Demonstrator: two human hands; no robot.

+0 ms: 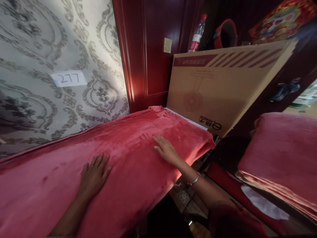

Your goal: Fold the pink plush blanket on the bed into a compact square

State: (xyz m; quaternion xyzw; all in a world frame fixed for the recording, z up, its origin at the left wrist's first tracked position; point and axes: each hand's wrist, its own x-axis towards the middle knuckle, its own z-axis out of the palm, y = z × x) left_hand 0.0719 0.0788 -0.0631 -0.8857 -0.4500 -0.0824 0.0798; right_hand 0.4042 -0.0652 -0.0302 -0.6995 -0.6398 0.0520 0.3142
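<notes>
A plush red-pink blanket (128,165) is spread over a long surface that runs along the wall. My left hand (95,173) lies flat on it, left of the middle, with the fingers spread. Farther off and to the right, my right hand (165,148) rests on the same blanket, fingers stretched out, a bracelet on its wrist. Neither hand holds anything. Around both hands the pile shows darker and lighter brushed patches. At the far end a corner of the cloth is bunched up beside a pale edge strip.
A large cardboard box (208,89) stands beyond the far end, with a plastic bottle (196,36) and a red ring-shaped object (226,33) behind its top edge. Folded pink blankets (284,155) are stacked at right. A patterned wall (104,53) borders the left side.
</notes>
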